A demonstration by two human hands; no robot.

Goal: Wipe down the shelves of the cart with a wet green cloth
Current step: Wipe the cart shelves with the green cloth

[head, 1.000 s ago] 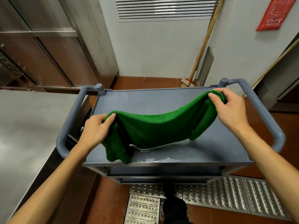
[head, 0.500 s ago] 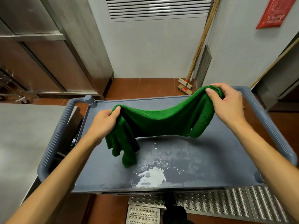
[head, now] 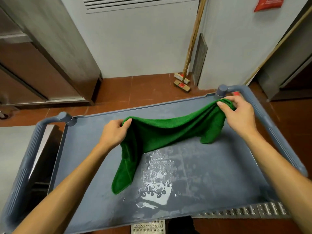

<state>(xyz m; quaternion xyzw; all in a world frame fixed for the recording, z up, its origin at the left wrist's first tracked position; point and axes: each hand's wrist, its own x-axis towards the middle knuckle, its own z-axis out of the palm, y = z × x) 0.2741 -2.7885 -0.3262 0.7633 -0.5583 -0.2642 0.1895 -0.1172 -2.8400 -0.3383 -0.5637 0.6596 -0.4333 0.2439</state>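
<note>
Above the wet cart shelf [head: 219, 166], left hand [head: 113, 133] and right hand [head: 239, 114] each pinch the green cloth [head: 165, 130], stretched between them.

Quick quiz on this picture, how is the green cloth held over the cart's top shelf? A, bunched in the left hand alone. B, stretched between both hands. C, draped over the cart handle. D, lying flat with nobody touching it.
B: the left hand grips one end of the green cloth and the right hand grips the other, so it sags between them over the wet top shelf.
</note>
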